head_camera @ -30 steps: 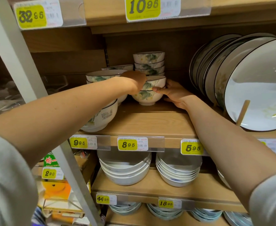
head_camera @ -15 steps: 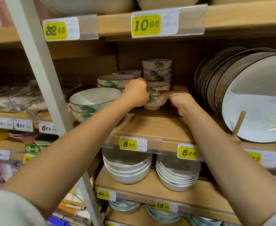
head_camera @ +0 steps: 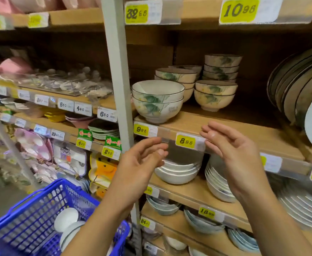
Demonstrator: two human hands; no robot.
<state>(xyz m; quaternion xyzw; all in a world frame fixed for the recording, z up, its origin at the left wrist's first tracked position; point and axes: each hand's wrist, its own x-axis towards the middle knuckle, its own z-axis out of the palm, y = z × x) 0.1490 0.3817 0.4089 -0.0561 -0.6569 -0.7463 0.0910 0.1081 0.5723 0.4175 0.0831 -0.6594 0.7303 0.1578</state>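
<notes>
Here left hand [head_camera: 142,157] and right hand [head_camera: 232,152] hover, each grip slack, empty.

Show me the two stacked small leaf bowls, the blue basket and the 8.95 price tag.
small leaf bowls [head_camera: 214,100]: head view, lower bowl's side.
blue basket [head_camera: 37,215]: head view, mesh wall.
8.95 price tag [head_camera: 185,141]: head view, yellow patch.

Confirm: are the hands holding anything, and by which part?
Nothing held: left hand and right hand are both open in front of the shelf, apart from the leaf-pattern bowls.
</notes>
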